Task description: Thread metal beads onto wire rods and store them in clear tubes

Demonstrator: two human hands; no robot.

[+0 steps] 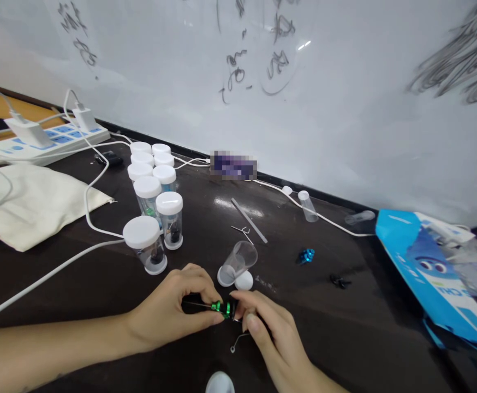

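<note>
My left hand (187, 300) pinches a small shiny green-and-black piece (221, 308) between thumb and fingers, low in the middle of the view. A thin rod lies along its left side. The fingers of my right hand (265, 322) are closed round the black right end of the same piece, hiding part of it. Beneath my right fingers a thin bent metal wire with a looped end (233, 349) sticks out. Just beyond my hands a clear plastic tube (238, 261) leans at a tilt, with a round white cap (244, 280) beside it.
Several white-capped clear tubes (141, 232) stand at left. A clear stick (249, 220), bent wires (244, 232), a blue metallic piece (307, 255) and a small black part (339, 281) lie beyond. A blue bag (402, 256) sits right; a power strip (62, 142) and cables lie back left.
</note>
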